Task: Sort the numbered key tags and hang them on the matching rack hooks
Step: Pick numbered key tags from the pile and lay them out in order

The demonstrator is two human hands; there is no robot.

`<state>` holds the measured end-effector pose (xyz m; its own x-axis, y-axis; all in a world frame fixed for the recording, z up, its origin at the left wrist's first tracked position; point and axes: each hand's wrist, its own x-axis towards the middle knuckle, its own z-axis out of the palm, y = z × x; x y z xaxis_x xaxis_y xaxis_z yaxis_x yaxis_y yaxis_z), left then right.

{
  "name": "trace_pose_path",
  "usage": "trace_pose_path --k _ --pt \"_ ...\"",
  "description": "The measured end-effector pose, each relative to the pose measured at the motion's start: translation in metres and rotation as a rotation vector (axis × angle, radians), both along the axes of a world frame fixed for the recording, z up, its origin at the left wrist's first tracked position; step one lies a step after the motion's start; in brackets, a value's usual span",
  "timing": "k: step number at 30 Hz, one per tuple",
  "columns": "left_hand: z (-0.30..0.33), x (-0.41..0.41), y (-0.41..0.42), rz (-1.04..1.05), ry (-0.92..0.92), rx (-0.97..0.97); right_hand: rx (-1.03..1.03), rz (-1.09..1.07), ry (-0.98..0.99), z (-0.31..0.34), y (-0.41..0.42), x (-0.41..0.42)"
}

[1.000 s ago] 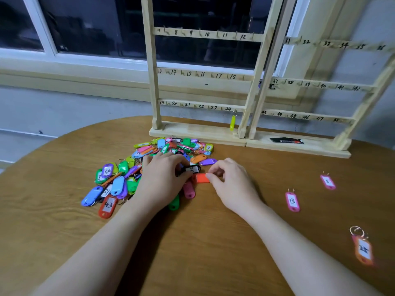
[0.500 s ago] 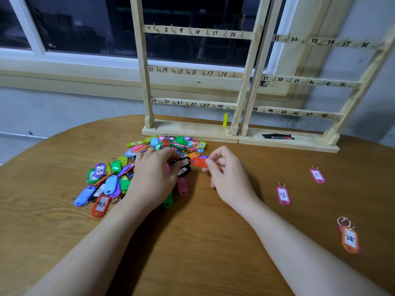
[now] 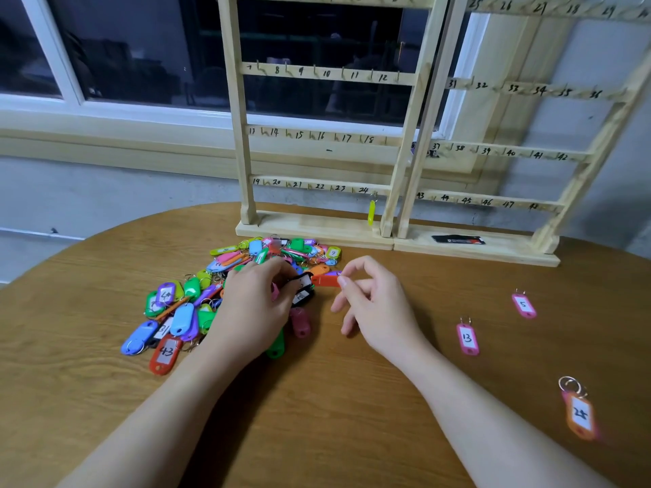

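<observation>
Dozens of light, stiff plastic key tags (image 3: 197, 304); take one by its flat sides. Right hand (image 3: 377, 308) fingers pinch an orange-red tag (image 3: 326, 280); left hand (image 3: 253, 308) pinches a black tag (image 3: 303, 281).

1. A round wooden table (image 3: 317, 434) carries everything.
2. A heap of coloured key tags (image 3: 197, 304) lies left of centre.
3. Two wooden racks (image 3: 317, 230) stand at the far edge.
4. Pink tags 13 (image 3: 467, 339) and 5 (image 3: 524, 305) and an orange tag (image 3: 579, 415) lie apart at the right.
</observation>
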<state>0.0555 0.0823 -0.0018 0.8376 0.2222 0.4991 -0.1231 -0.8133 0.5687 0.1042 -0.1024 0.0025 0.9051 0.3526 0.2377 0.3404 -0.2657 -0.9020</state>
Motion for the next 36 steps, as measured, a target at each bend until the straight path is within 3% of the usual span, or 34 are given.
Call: trace_pose_path --k 22,36 --pt "0.006 -0.004 -0.001 0.014 0.037 0.032 0.025 -0.031 0.052 -0.001 -0.003 0.004" --pt "0.017 -0.020 -0.017 -0.072 0.082 -0.052 0.132 -0.081 0.066 0.007 -0.012 0.000"
